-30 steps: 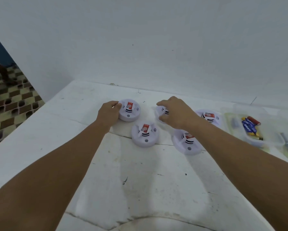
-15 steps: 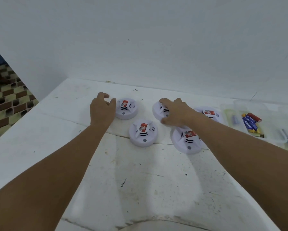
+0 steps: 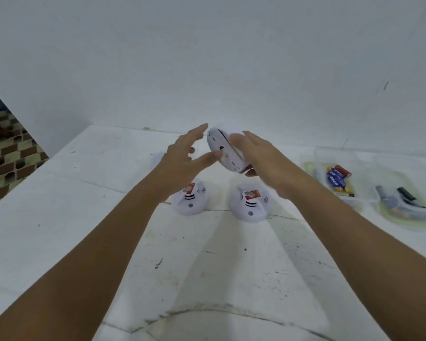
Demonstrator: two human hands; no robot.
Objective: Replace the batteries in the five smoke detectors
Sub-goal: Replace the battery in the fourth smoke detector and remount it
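One smoke detector (image 3: pixel 225 150) is now off the table (image 3: pixel 83 217), lifted at centre frame; half a second ago the right hand (image 3: pixel 261 156) was only resting on it in the cluster. So the first unit is picked and opening it comes next. The right hand's fingers wrap its far side, holding it tilted on edge, back towards the camera. The left hand (image 3: pixel 182 156) has left its own detector and reaches in, fingers spread, thumb seemingly touching the rim, though blur makes that unsure. Two detectors (image 3: pixel 191 200) (image 3: pixel 248 205) sit below. The batteries (image 3: pixel 336 177) lie in a tray at right.
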